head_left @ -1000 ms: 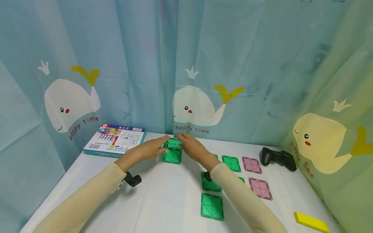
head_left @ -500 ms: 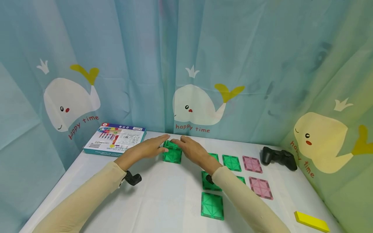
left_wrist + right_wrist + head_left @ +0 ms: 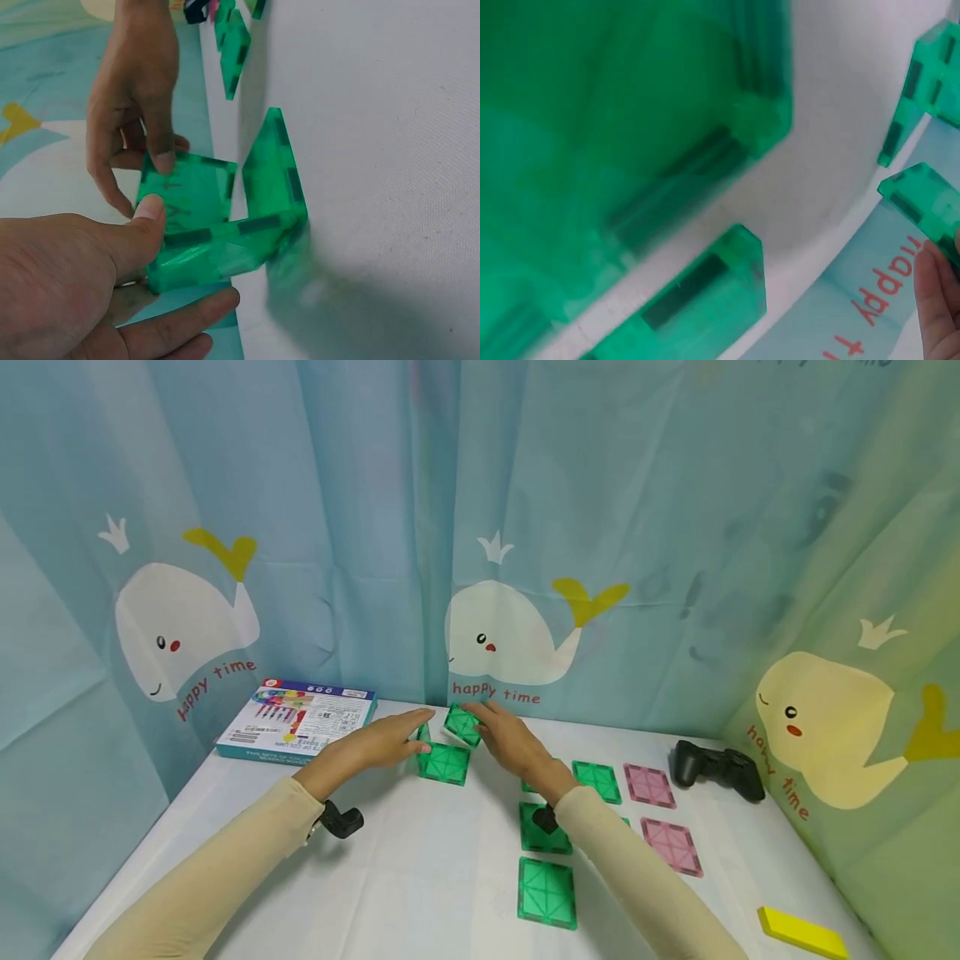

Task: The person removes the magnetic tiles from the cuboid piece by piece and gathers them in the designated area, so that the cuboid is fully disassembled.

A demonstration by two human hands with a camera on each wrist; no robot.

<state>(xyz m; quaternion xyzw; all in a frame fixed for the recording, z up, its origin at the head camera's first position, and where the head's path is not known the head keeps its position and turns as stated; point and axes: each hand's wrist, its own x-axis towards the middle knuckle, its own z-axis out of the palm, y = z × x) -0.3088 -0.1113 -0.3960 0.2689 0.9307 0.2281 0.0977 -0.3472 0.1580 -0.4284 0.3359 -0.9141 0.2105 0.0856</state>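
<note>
The flat box (image 3: pixel 296 722) with bright pictures lies at the back left of the worktop (image 3: pixel 405 868), and you can't see what is in it. Both arms, in cream sleeves (image 3: pixel 217 860), reach forward, and the two hands come near each other in the middle, by the back edge. The left hand (image 3: pixel 378 743) pinches a standing green tile (image 3: pixel 217 251), with the thumb on one side and long fingers stretched out past the other. Next to that tile, a flat green tile (image 3: pixel 444 764) lies on the worktop between the hands. The right hand (image 3: pixel 517 743) bends down and pinches a tilted green tile (image 3: pixel 462 725) just behind the flat one, and it is hard to tell if it touches the standing one. More green squares (image 3: pixel 546 892) lie in rows on the right, some partly under the right arm. Next to them are two pink squares (image 3: pixel 648 785), then a black game controller (image 3: pixel 716 768). A yellow block (image 3: pixel 802 932) lies near the front right. A blue curtain (image 3: pixel 375 527) with whales hangs behind
</note>
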